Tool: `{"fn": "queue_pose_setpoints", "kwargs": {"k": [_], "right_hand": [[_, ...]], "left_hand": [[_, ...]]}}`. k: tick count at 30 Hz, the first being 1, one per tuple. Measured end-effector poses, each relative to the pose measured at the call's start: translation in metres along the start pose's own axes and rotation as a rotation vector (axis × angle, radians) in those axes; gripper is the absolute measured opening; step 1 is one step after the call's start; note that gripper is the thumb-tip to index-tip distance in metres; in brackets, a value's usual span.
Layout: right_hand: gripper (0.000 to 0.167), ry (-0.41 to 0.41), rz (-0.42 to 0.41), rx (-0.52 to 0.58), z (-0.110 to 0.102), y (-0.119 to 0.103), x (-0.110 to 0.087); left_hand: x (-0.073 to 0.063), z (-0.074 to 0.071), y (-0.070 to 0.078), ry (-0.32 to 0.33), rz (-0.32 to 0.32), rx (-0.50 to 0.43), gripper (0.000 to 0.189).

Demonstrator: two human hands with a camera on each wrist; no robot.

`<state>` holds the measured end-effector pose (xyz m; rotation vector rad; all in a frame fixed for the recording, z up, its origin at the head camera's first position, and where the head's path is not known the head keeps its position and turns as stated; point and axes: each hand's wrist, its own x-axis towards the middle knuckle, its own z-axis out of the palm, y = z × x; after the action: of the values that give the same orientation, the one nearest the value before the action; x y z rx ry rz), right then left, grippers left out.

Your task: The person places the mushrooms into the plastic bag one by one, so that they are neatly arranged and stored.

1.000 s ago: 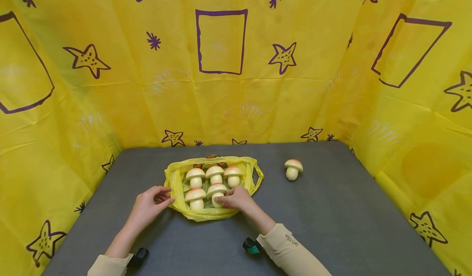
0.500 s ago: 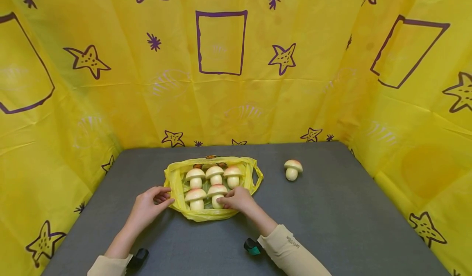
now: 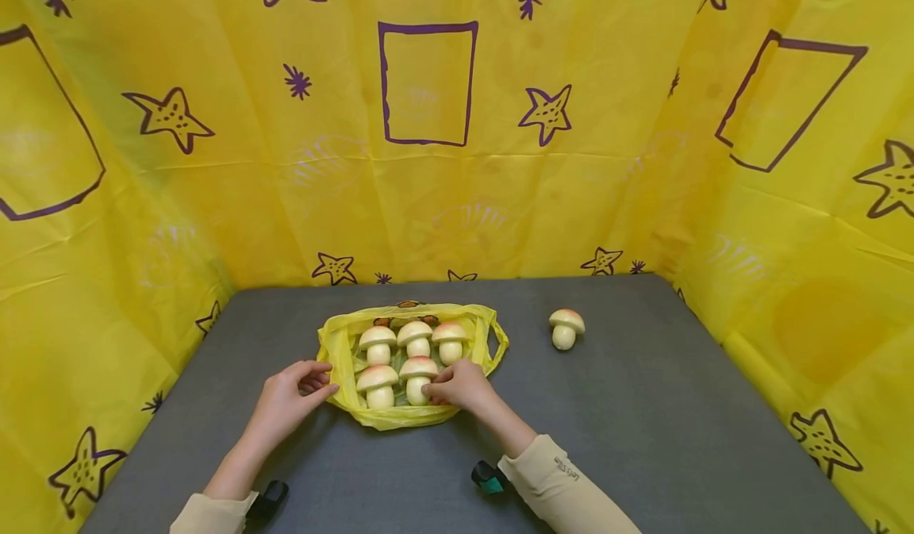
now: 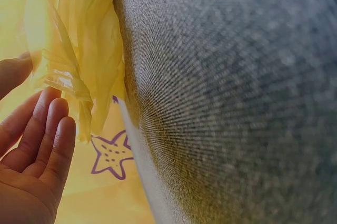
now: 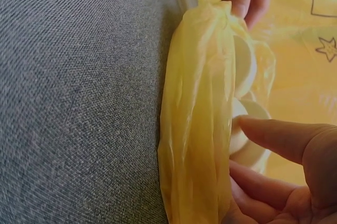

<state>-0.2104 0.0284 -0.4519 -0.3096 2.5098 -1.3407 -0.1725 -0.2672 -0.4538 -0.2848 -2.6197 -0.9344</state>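
A yellow plastic bag (image 3: 378, 418) lies with its mouth spread on the grey table. Inside are several toy mushrooms with pale stems and pinkish caps, in two rows; the front right mushroom (image 3: 418, 369) is nearest to my right hand (image 3: 464, 387). The thumb (image 5: 271, 134) of that hand touches at the stem's right side, and its other fingers are apart from the thumb, partly behind the bag's rim. My left hand (image 3: 293, 395) rests at the bag's left edge, thumb and fingertips touching the plastic with a gap between them. Another mushroom (image 3: 566, 329) stands outside the bag, to the right.
The grey table (image 3: 643, 439) is walled at the back and both sides by yellow cloth (image 3: 457, 185) with purple starfish drawings. A handle loop (image 3: 500, 342) of the bag lies at its right side. Dark wrist straps (image 3: 489, 477) show below the sleeves.
My right thumb has drawn slightly to the right, from across the front right mushroom's stem to its edge. The left hand and the bag hold their places.
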Motion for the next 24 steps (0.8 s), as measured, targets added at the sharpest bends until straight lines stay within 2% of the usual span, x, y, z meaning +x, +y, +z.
{"fn": "queue_pose_setpoints", "kwargs": {"k": [13,24], "right_hand": [[0.024,0.015,-0.01,0.002,-0.014,0.001,-0.001],[0.025,0.105,0.028,0.045,-0.039,0.01,-0.002]], "left_hand": [[0.001,-0.003,0.003,0.002,-0.005,0.0,0.028],[0.001,-0.004,0.001,-0.016,-0.027,0.009,0.028]]}}
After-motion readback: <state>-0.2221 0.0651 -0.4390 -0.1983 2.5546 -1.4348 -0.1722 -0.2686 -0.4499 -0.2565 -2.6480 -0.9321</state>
